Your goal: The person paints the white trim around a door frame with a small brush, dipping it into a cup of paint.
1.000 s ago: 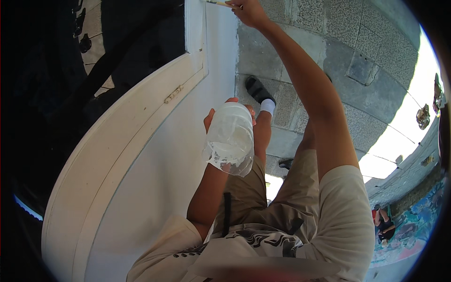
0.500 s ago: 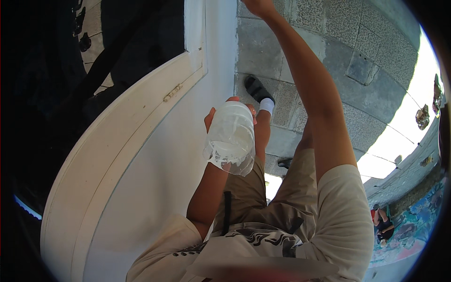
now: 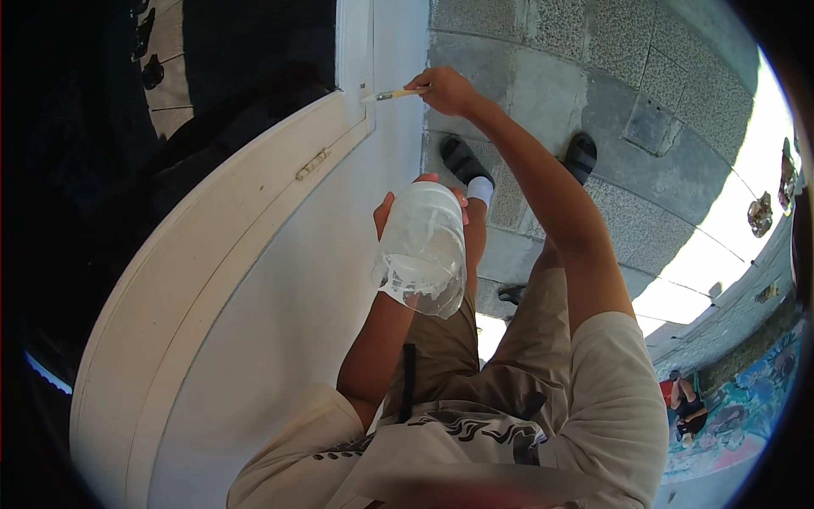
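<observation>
My left hand point(image 3: 384, 212) is wrapped around a clear cut-off plastic bottle point(image 3: 422, 246), which is tilted and holds white paint. Most of that hand is hidden behind the bottle; fingertips show at its sides. Farther out, my right hand point(image 3: 449, 91) grips a small paintbrush point(image 3: 398, 94) by its pale handle. The brush's tip is at the corner of the cream wooden frame point(image 3: 246, 182), beside the dark glass; whether it touches the wood I cannot tell for sure.
A metal hinge point(image 3: 312, 165) sits on the frame. Below it runs a white wall point(image 3: 271, 339) close on my left. Grey paving point(image 3: 543, 93) lies under my sandalled feet point(image 3: 465, 159). Far right, a person point(image 3: 688, 411) sits by a colourful painted wall point(image 3: 738, 424).
My right hand has come down and nearer from the top edge, bringing the paintbrush into view at the frame's corner. The left hand and bottle have hardly moved.
</observation>
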The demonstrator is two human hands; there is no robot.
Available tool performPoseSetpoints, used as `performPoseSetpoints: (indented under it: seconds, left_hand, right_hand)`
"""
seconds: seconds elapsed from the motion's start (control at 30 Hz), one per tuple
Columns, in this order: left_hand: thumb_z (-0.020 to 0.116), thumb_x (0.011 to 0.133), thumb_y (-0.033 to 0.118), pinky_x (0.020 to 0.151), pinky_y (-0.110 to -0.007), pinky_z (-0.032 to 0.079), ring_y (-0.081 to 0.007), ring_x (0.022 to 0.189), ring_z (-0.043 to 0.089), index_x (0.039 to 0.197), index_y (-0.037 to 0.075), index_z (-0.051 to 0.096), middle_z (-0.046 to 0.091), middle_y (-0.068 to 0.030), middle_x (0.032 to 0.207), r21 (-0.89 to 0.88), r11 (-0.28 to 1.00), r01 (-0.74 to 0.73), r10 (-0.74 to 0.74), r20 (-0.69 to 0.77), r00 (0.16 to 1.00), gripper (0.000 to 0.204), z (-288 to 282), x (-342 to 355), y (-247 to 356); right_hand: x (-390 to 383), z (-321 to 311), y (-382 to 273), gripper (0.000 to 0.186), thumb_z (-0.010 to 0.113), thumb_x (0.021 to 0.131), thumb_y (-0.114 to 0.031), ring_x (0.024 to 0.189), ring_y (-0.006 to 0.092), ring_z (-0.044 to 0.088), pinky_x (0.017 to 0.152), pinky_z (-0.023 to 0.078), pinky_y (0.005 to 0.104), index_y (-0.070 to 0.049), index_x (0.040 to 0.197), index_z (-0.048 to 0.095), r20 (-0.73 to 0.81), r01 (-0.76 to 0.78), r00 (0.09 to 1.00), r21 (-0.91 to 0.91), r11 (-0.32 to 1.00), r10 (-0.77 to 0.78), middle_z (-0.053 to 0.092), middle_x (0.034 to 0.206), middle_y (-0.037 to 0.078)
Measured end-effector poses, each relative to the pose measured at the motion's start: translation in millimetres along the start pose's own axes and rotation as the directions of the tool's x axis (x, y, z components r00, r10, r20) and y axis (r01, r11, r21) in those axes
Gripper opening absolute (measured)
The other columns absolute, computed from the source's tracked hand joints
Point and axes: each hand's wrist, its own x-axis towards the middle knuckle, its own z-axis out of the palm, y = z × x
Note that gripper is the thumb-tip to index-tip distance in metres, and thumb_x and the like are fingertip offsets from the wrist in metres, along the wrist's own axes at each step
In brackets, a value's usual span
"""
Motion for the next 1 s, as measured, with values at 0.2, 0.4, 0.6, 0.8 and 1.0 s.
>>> performPoseSetpoints:
  seconds: [0.2, 0.4, 0.6, 0.8, 1.0]
  left_hand:
    - [0.043, 0.099, 0.05, 0.089, -0.04, 0.053, -0.0404, 0.1, 0.058, 0.136, 0.01, 0.054, 0.051, -0.0302, 0.116, -0.016, 1.0, 0.009, -0.008, 0.074, 0.997, 0.056, -7.6, -2.7, 6.4]
    - [0.044, 0.099, 0.05, 0.09, -0.041, 0.054, -0.0414, 0.102, 0.058, 0.137, 0.009, 0.053, 0.05, -0.0309, 0.118, -0.042, 0.998, 0.041, -0.036, 0.112, 0.993, 0.056, -15.0, -1.4, 6.1]
    - [0.045, 0.099, 0.05, 0.092, -0.042, 0.054, -0.0423, 0.103, 0.059, 0.136, 0.008, 0.052, 0.05, -0.0312, 0.117, -0.067, 0.997, 0.026, -0.019, 0.099, 0.995, 0.056, -13.5, -7.1, 9.2]
    - [0.04, 0.097, 0.056, 0.073, -0.04, 0.059, -0.0406, 0.095, 0.063, 0.137, 0.005, 0.049, 0.055, -0.0325, 0.114, -0.003, 1.0, -0.024, 0.024, -0.004, 1.0, 0.065, -19.6, -7.8, 5.8]
    - [0.039, 0.097, 0.055, 0.074, -0.039, 0.06, -0.0402, 0.095, 0.063, 0.136, 0.006, 0.05, 0.056, -0.0317, 0.112, -0.041, 0.999, -0.036, 0.038, 0.045, 0.998, 0.064, -17.9, -8.5, 2.4]
  right_hand:
    - [58.2, -61.4, -12.7, 0.034, 0.061, 0.082, -0.009, 0.093, 0.0303, 0.068, 0.081, 0.055, 0.0379, -0.02, 0.111, 0.076, -0.238, -0.065, 0.969, -0.025, 0.998, 0.058, 0.072, 0.105, 0.013]
    - [28.2, -22.1, 6.8, 0.034, 0.061, 0.082, -0.008, 0.089, 0.0312, 0.068, 0.081, 0.054, 0.0389, -0.016, 0.111, 0.075, -0.396, 0.056, 0.918, 0.076, 0.996, -0.021, 0.071, 0.103, 0.015]
    - [-32.0, 37.8, -8.9, 0.032, 0.06, 0.082, -0.005, 0.089, 0.0307, 0.067, 0.081, 0.054, 0.0384, -0.015, 0.108, 0.076, -0.109, -0.031, 0.993, 0.162, 0.986, 0.049, 0.07, 0.102, 0.013]
    - [-7.7, 13.3, -7.3, 0.033, 0.059, 0.081, -0.006, 0.092, 0.0292, 0.068, 0.08, 0.054, 0.0376, -0.018, 0.106, 0.076, -0.094, 0.019, 0.995, -0.002, 1.0, -0.019, 0.071, 0.103, 0.01]
    - [46.2, -43.7, -9.9, 0.035, 0.061, 0.081, -0.008, 0.089, 0.0317, 0.068, 0.078, 0.056, 0.0393, -0.019, 0.11, 0.075, -0.423, 0.044, 0.904, -0.043, 0.998, -0.058, 0.071, 0.103, 0.013]
